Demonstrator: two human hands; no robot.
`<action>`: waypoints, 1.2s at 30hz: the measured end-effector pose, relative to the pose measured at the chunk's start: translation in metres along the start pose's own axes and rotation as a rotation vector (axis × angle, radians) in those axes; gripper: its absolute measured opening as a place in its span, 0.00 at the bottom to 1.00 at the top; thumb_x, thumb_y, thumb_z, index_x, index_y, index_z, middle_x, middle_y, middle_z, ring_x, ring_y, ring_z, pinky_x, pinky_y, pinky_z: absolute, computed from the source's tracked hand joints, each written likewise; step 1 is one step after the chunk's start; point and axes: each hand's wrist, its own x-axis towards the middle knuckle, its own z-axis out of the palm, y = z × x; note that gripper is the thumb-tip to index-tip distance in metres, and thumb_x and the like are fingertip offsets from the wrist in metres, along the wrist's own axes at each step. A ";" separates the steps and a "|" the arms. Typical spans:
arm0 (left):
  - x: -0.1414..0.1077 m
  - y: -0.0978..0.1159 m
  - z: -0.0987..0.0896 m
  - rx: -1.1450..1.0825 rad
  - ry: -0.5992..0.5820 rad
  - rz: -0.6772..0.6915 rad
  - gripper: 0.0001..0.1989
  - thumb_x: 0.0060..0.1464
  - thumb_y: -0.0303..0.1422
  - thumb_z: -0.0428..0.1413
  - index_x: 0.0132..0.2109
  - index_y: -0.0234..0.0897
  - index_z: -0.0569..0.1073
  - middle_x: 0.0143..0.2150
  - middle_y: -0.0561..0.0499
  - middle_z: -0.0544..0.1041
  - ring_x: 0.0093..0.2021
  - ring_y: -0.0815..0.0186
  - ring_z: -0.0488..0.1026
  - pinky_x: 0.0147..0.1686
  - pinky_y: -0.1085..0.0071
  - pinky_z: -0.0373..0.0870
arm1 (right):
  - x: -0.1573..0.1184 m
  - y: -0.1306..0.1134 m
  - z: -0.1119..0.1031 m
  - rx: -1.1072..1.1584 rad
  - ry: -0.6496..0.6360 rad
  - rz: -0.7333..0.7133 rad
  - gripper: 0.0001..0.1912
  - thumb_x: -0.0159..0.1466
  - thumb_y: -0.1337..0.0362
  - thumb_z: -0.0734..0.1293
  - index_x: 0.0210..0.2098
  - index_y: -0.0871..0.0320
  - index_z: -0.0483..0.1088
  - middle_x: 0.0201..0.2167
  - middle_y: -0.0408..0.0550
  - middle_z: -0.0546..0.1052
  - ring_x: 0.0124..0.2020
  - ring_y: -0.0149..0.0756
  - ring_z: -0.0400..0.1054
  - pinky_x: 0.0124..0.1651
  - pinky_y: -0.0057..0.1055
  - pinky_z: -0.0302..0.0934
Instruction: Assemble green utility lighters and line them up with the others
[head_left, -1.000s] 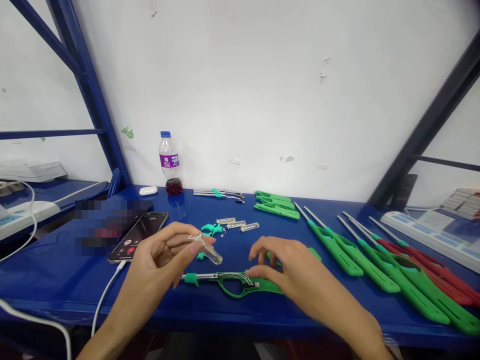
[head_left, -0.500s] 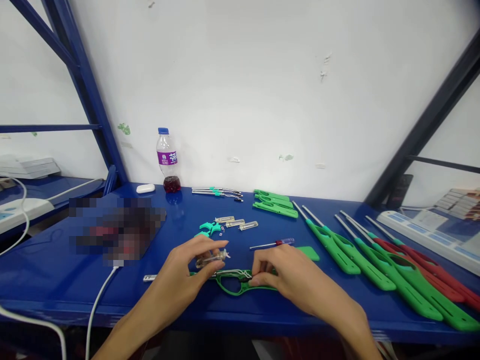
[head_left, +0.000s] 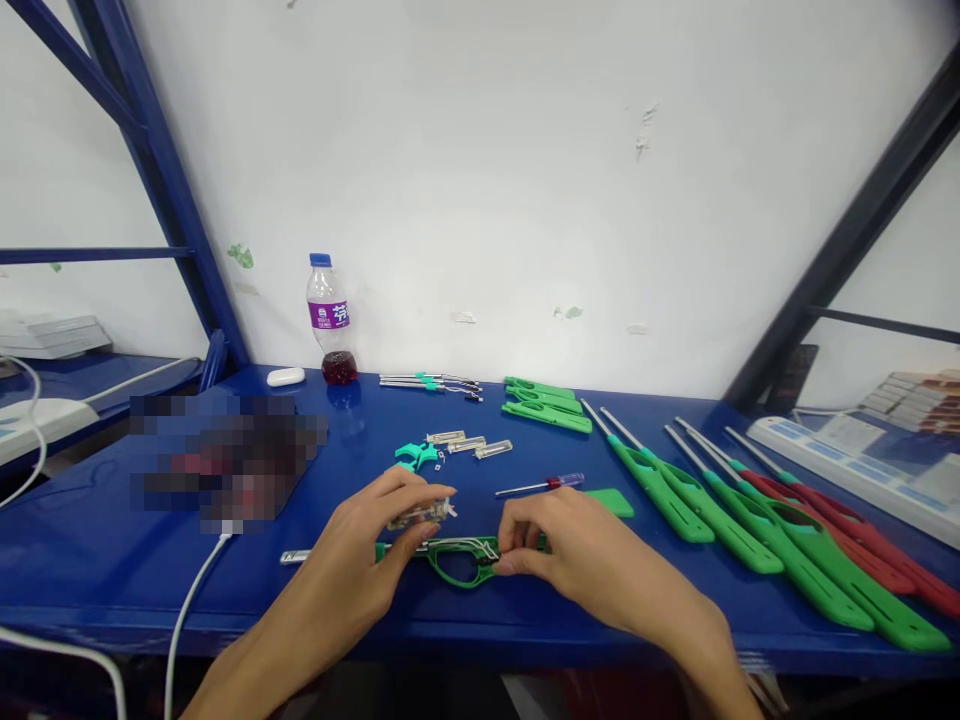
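My left hand [head_left: 390, 530] is closed, holding a small clear fuel tank [head_left: 420, 514] between thumb and fingers above the table. Below it lies an opened green gas lighter [head_left: 456, 578], its half shell facing up with a metal rod and pale wires along it. The metal tip [head_left: 295, 557] sticks out to the left of my wrist. My right hand [head_left: 559, 540] pinches the black igniter [head_left: 491, 560] at the wires' end, over the shell's handle, most of which my hand hides.
Several clear tanks [head_left: 493, 449] and teal triggers [head_left: 417, 455] lie beyond my left hand. Behind my right hand are a screwdriver [head_left: 551, 485] and a green cover [head_left: 610, 502]. Further back lie rod assemblies [head_left: 427, 381], green shells [head_left: 547, 408] and a bottle [head_left: 330, 325]; whole lighters [head_left: 667, 500] lie right.
The tank in my left hand has tilted slightly and shifted a little. My right fingers have moved slightly at the igniter. The whole view has shifted a little.
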 end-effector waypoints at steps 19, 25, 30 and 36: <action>-0.001 0.022 0.017 -0.473 0.262 -0.330 0.15 0.55 0.45 0.68 0.43 0.39 0.83 0.45 0.43 0.86 0.48 0.51 0.83 0.44 0.64 0.82 | 0.010 -0.028 0.003 0.327 0.154 -0.091 0.07 0.71 0.55 0.71 0.46 0.48 0.77 0.37 0.38 0.83 0.38 0.36 0.78 0.39 0.30 0.66; -0.003 0.014 0.021 -0.528 0.223 -0.377 0.16 0.58 0.44 0.67 0.46 0.38 0.83 0.39 0.46 0.85 0.37 0.57 0.83 0.36 0.67 0.81 | 0.015 -0.025 0.010 0.152 0.190 -0.160 0.08 0.74 0.57 0.68 0.41 0.51 0.77 0.36 0.40 0.81 0.37 0.35 0.74 0.40 0.31 0.61; -0.005 0.016 0.023 -0.523 0.238 -0.358 0.18 0.58 0.43 0.66 0.52 0.41 0.80 0.42 0.48 0.84 0.42 0.58 0.83 0.41 0.68 0.81 | 0.012 -0.024 0.004 0.116 0.191 -0.172 0.08 0.76 0.60 0.65 0.41 0.51 0.76 0.36 0.39 0.81 0.38 0.35 0.73 0.40 0.31 0.58; -0.007 0.007 0.030 -0.057 0.184 -0.075 0.09 0.67 0.35 0.56 0.48 0.43 0.81 0.43 0.48 0.81 0.44 0.58 0.79 0.45 0.64 0.78 | 0.003 -0.003 -0.011 0.176 0.206 -0.080 0.08 0.77 0.57 0.60 0.47 0.51 0.68 0.37 0.42 0.78 0.37 0.38 0.70 0.37 0.32 0.58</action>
